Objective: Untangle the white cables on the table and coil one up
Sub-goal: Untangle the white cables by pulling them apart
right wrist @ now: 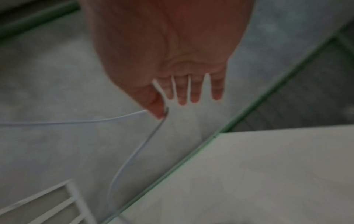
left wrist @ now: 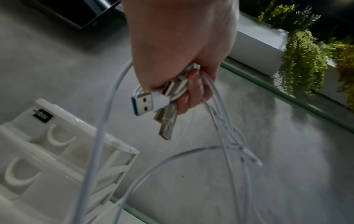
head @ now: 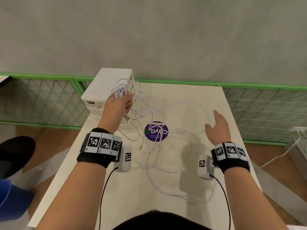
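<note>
My left hand (head: 120, 101) is raised over the table's far left and grips a bundle of white cables (head: 142, 103) wound round its fingers. In the left wrist view this hand (left wrist: 184, 84) clutches several USB plugs (left wrist: 145, 104), and strands (left wrist: 226, 136) hang down from it in a knot. More white cable (head: 159, 165) trails in loops across the white table (head: 116, 196). Further right, my right hand (head: 216, 125) hovers with straight, spread fingers; one strand (head: 206, 112) runs across its thumb. The right wrist view shows the flat palm (right wrist: 172, 60) and a strand (right wrist: 134, 154) bending past the thumb tip.
A white drawer box (head: 106, 85) stands at the table's far left corner, right behind my left hand. A round purple sticker (head: 156, 131) marks the table's middle. Green mesh panels (head: 265, 103) flank the table. Another white cord (head: 282, 153) lies on the floor at right.
</note>
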A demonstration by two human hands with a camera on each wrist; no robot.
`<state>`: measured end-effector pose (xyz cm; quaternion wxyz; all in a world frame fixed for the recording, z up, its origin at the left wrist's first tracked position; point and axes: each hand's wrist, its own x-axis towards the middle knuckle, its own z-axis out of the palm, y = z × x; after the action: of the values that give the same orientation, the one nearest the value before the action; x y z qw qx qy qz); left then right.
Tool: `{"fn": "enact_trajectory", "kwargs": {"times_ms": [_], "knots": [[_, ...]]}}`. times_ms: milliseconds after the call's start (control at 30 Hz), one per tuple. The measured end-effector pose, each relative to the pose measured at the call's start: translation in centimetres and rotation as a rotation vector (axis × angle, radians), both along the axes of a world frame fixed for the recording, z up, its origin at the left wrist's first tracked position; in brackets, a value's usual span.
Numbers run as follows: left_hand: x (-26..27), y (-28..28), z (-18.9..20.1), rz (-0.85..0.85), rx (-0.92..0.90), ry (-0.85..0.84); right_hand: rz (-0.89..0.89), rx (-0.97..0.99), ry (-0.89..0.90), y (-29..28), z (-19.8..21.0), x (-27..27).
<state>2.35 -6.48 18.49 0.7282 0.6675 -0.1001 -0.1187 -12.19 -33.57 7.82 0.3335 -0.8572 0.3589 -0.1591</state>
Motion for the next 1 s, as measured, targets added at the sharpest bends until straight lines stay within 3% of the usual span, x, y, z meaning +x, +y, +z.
{"fn": "enact_trajectory", "kwargs": {"times_ms": [133, 267, 533, 633, 767, 933, 1000], "knots": [[-0.6, -1.1, 0.1, -0.052, -0.016, 0.023, 0.442, -0.094, -0.263, 4.6, 3.8, 2.2], [-1.0, -1.4, 0.1, -0.124, -0.032, 0.049, 0.622, -0.215, -0.268, 7.5, 5.0, 4.1], [-0.5, 0.5, -0.5, -0.082, 0.046, 0.013, 0.364, 0.199, -0.396, 4.4, 3.9, 2.4], [-0.3, 0.9, -0.7, -0.077, 0.042, 0.006, 0.274, 0.184, -0.375, 3.0, 3.3, 1.3], [0.6, 1.8, -0.7, 0.012, -0.042, 0.026, 0.019, 0.127, -0.362, 0.2, 2.5, -0.5], [1.6, 3.2, -1.2, 0.118, -0.111, 0.054, -0.341, 0.169, -0.242, -3.7, -1.8, -3.1], [1.4, 3.2, -1.1, 0.117, -0.115, 0.054, -0.436, 0.238, -0.108, -4.0, -3.0, -3.8]]}}
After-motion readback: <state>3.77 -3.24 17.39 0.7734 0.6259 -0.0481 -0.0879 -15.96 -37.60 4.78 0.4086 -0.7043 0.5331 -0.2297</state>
